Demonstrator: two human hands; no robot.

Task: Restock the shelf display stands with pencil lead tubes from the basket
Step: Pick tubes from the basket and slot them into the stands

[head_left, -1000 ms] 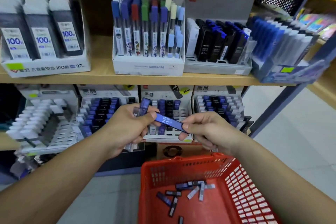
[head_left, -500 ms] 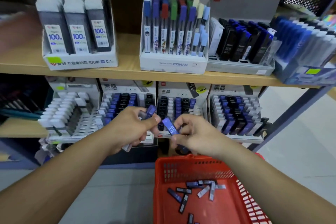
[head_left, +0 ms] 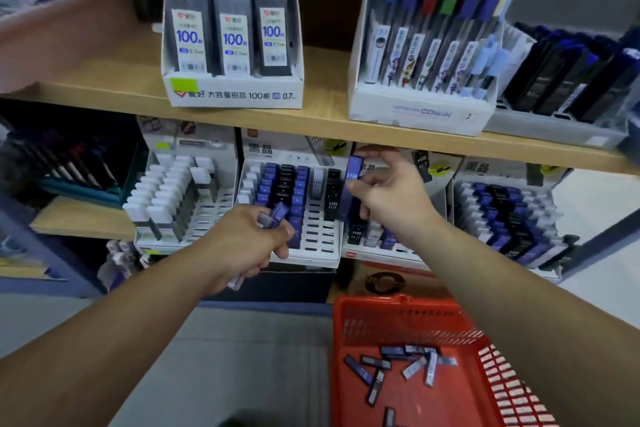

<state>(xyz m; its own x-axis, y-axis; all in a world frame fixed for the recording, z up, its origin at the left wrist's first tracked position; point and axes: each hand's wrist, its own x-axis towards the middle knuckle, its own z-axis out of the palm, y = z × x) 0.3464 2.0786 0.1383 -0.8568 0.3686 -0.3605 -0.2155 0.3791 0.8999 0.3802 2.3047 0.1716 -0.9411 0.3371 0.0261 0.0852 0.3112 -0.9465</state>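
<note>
Right hand (head_left: 388, 198) raised, pinching a blue tube (head_left: 354, 172) upright at the stand (head_left: 398, 253); left hand (head_left: 249, 239) fisted around probably several tubes (head_left: 275, 215).

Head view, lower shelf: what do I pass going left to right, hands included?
White-capped stand → blue-and-black stand, left hand gripping a bunch of tubes in front of it → blue tube, pinched by the right hand in front of the third stand → fourth stand, far right.

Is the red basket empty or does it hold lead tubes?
Not empty: several lead tubes lie scattered on the floor of the red basket.
</note>
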